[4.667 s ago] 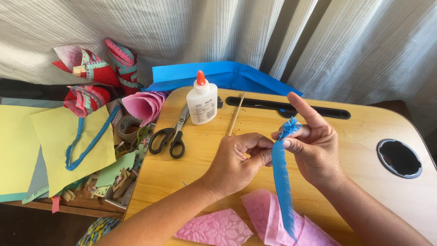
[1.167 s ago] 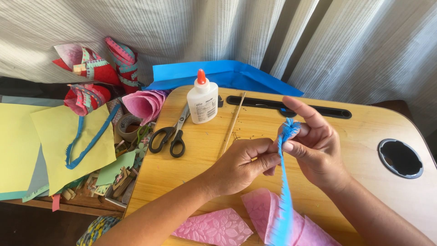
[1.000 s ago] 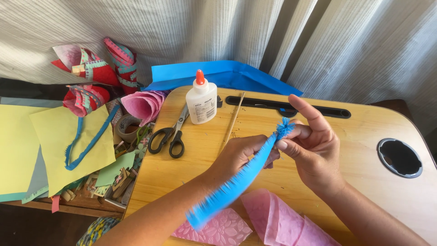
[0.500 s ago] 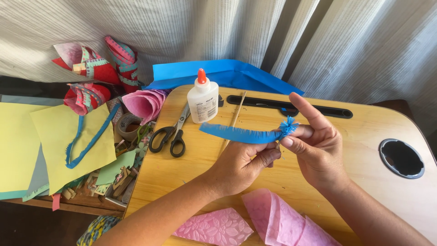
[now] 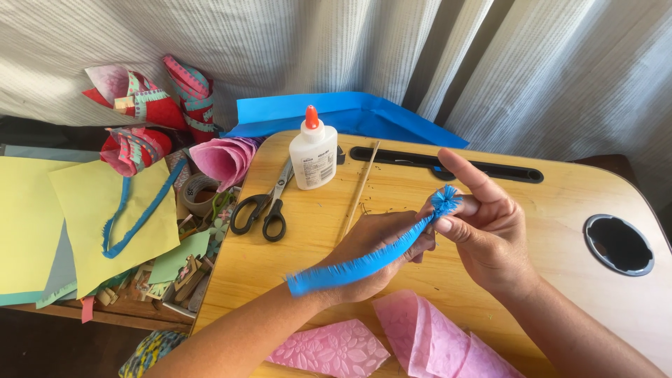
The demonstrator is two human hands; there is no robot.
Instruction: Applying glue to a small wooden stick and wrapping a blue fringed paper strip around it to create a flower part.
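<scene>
Blue fringed strip (image 5: 364, 260) pinched by right hand (image 5: 483, 224), left hand (image 5: 378, 255) beneath.

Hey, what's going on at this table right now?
A person is working a blue fringed paper strip with both hands over a wooden lap table. The right hand pinches its coiled end, and the left hand is beneath the trailing length. Scissors, a glue bottle and a thin wooden stick lie behind; pink embossed paper lies in front.
</scene>
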